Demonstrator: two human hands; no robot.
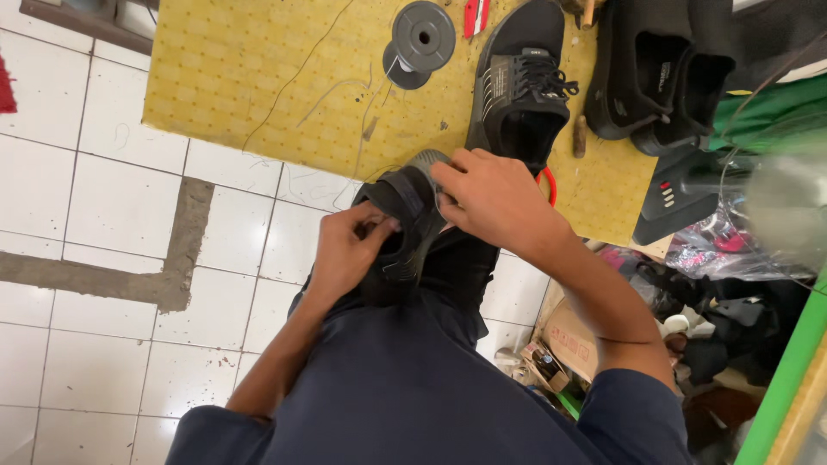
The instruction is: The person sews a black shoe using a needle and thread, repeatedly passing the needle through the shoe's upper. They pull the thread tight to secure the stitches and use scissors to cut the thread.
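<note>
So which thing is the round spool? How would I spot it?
Find the yellow board lying on the white tiled floor. Near its top edge, left of the black laced shoe, lies the grey spool. It is the only round, flat disc there, with a hole in its middle and thin thread trailing away.

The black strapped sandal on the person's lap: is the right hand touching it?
Touching. The head view shows the right hand with its fingers curled over the toe end of the black strapped sandal, no gap visible.

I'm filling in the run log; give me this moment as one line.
left hand: grips dark sandal | right hand: on sandal's toe end | behind: black sneaker, thread spool, yellow board
</note>
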